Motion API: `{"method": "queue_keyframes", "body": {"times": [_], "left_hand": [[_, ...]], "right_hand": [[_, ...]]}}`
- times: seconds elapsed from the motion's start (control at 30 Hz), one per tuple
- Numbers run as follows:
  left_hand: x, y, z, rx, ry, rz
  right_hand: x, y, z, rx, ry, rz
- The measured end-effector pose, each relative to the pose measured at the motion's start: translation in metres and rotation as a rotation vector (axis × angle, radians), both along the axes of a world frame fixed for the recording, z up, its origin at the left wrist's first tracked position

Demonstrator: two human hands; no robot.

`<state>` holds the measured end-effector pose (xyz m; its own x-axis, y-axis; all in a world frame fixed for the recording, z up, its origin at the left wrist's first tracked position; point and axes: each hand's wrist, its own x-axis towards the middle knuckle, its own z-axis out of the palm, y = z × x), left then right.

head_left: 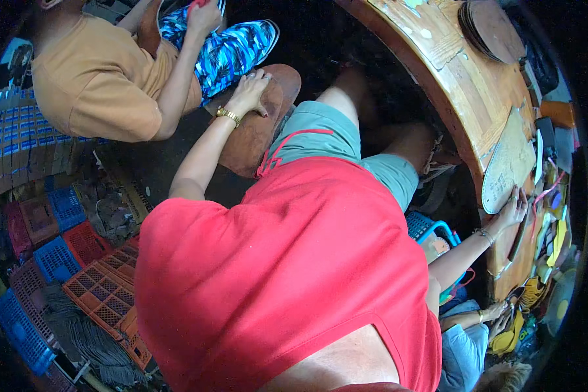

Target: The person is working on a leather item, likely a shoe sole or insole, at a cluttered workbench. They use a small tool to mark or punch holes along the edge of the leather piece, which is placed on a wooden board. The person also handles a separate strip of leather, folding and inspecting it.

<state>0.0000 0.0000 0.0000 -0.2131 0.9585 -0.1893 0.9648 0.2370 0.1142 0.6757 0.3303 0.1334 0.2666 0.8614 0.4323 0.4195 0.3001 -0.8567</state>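
My left hand [251, 93], with a gold watch at its wrist, lies on a worn brown board [248, 140] with a rounded end, beside my left thigh. Its fingers are spread, and nothing is held in them. My right hand [513, 210] is at the wooden table on the right, its fingers stretched out at the lower edge of a flat, pale grey-beige piece [508, 163] shaped like a long rounded panel. A narrow brown strip [517, 238] lies beside that hand.
A person in a tan shirt [104, 78] sits at the upper left. Another person's hands [496, 313] are near yellow pieces at the lower right. Brown discs [490, 29] are stacked on the table [464, 91]. Plastic crates [101, 287] stand at the left, a blue basket [421, 225] below the table.
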Motion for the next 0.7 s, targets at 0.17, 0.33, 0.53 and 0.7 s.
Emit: {"method": "queue_keyframes", "body": {"times": [0.17,0.33,0.53,0.7], "left_hand": [[-0.001,0.000,-0.003,0.103,0.001,-0.038],[-0.008,-0.003,-0.008,0.130,-0.132,-0.057],[-0.003,0.004,-0.001,0.042,-0.071,-0.028],[0.004,0.010,0.011,-0.020,0.005,-0.046]], "right_hand": [[0.001,-0.001,0.001,0.001,0.019,-0.012],[0.006,0.003,-0.004,0.043,0.053,0.034],[0.003,0.001,-0.004,0.050,0.054,0.022],[0.003,0.000,-0.005,0.048,0.071,0.027]]}}
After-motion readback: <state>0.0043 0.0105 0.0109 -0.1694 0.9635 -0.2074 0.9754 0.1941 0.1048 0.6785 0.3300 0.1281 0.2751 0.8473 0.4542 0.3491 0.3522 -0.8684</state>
